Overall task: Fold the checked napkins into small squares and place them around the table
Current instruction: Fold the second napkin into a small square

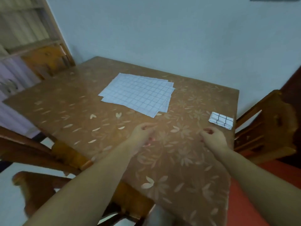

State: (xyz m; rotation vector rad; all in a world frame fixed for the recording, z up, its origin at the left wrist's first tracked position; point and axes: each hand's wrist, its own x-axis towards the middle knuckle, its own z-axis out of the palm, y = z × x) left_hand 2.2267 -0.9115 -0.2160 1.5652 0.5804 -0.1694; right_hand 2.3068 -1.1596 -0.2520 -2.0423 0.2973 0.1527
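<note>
Now the stack of flat checked napkins (138, 93) lies ahead of both hands, out of reach of the fingers. One folded square (221, 122) sits just beyond the right hand (213, 137), near the worktop (81, 111) edge. The left hand (143, 136) and the right hover empty, fingers loosely curled. Best, I judge, to draw only the top sheet close, match corners, then crease flat.

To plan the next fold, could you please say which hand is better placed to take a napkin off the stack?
Probably the left hand: it hovers nearer the stack of unfolded napkins; the right hand is nearer the folded napkin.
</note>
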